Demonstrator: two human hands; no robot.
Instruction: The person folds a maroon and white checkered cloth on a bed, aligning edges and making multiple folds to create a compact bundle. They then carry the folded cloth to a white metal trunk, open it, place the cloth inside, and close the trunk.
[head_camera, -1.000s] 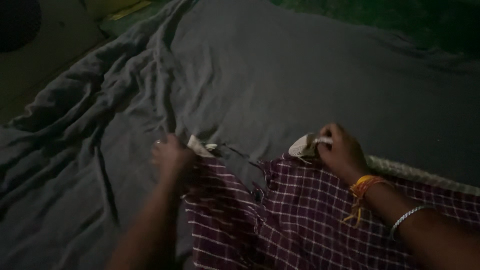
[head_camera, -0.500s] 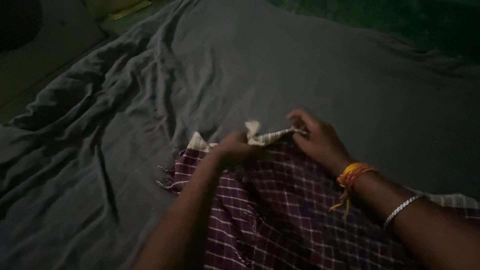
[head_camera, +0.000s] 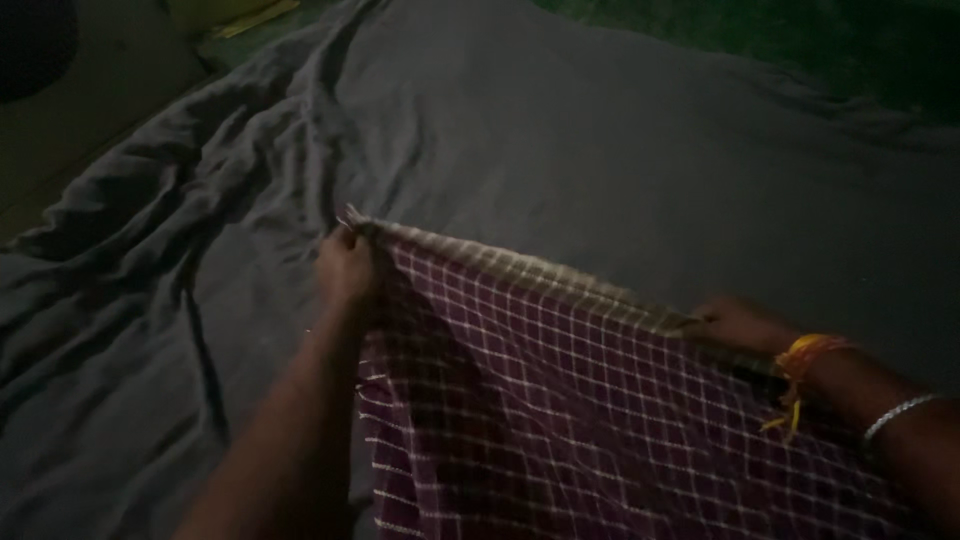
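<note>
Left hand (head_camera: 345, 268) pinches one corner of maroon checked cloth (head_camera: 560, 400), right hand (head_camera: 735, 322) grips other end of pale top edge. Edge stretched taut, running left-right between hands above grey bedsheet (head_camera: 560, 140); rest hangs toward person.

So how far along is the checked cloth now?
Done: the maroon checked cloth has its pale border edge pulled straight between both hands. In hand: the left hand pinches one corner and the right hand grips the other end. Left: no fold shows yet, and the cloth's lower part hangs loose over the grey sheet.
</note>
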